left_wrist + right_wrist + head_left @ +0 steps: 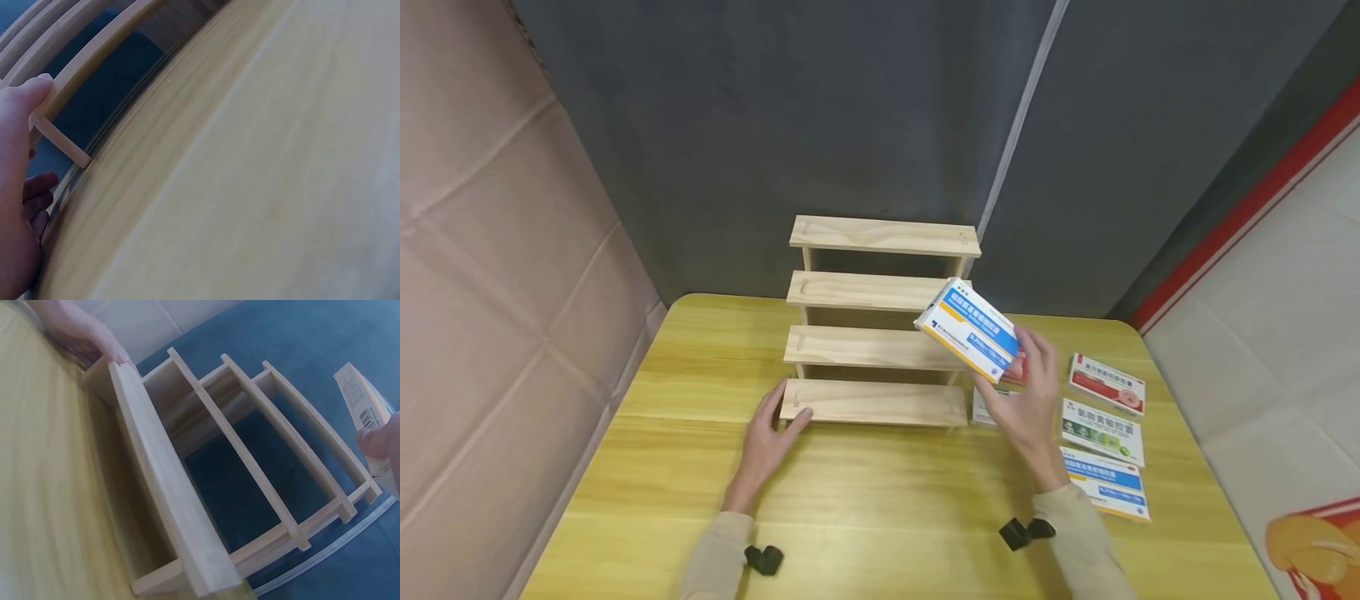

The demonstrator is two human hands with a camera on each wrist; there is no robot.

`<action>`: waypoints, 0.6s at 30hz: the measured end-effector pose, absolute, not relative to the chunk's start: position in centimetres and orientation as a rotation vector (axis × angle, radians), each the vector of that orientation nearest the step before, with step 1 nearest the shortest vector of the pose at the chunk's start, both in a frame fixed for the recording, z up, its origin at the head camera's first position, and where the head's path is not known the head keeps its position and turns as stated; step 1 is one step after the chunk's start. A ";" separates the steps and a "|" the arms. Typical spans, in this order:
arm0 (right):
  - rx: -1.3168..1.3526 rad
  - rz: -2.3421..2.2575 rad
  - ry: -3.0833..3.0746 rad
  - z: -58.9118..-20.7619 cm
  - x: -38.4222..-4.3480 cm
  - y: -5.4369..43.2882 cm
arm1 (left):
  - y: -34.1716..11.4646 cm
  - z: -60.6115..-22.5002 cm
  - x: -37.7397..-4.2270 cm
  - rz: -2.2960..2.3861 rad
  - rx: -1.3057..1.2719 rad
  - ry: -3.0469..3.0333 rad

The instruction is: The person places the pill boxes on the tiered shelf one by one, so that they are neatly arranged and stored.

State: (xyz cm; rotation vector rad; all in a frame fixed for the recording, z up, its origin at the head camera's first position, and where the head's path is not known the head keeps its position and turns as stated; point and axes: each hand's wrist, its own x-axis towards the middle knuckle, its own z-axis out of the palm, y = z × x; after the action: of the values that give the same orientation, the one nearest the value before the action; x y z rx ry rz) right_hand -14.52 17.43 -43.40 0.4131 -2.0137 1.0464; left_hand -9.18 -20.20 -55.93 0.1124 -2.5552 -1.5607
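Holds blue/white med box point(972, 329) up in R hand point(1028, 407), tilted, in front of right part of wooden rack point(872, 402) in head view; can't see contents. Has thumb on box's near edge & fingers on far edge, opened only abt box's width. Grips left end of rack's lowest tier w/ L hand point(765, 447), thumb laid on top, other fingers bent loosely past the end, partly hidden. Rises in 4 tiers, near to far, on yellowish table point(865, 517). Shows at right, far to near: red/white box point(1107, 383), green/white box point(1101, 432), 2nd blue/white box point(1108, 483), all lying flat, contents hidden. Shows also, partly behind R hand, red box point(1016, 369) + pale box point(984, 410), latter just beside rack's right end.
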 end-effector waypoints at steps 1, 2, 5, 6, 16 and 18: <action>0.414 1.058 -2.001 -43.3 -14.6 17.3 | -20.2 -56.0 -9.2 -1.557 0.109 -2.555; 0.415 1.071 -1.986 -43.2 -14.8 17.1 | -20.2 -56.0 -9.2 -1.553 0.106 -2.555; 0.412 1.087 -1.961 -43.0 -15.2 16.6 | -20.2 -56.1 -9.2 -1.547 0.103 -2.554; 0.412 1.088 -1.959 -42.8 -15.4 16.4 | -20.3 -56.1 -9.2 -1.545 0.104 -2.554; 0.428 1.097 -2.014 -41.9 -16.5 15.1 | -20.3 -56.1 -9.1 -1.558 0.109 -2.552; 0.427 1.106 -2.021 -41.8 -16.7 14.9 | -20.3 -56.1 -9.1 -1.564 0.106 -2.549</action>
State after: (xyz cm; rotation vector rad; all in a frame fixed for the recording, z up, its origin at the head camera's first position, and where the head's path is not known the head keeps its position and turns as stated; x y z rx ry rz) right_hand -16.70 14.91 -41.82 0.4274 -2.0205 1.1062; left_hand -9.14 -20.27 -56.07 0.1061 -2.5492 -1.5635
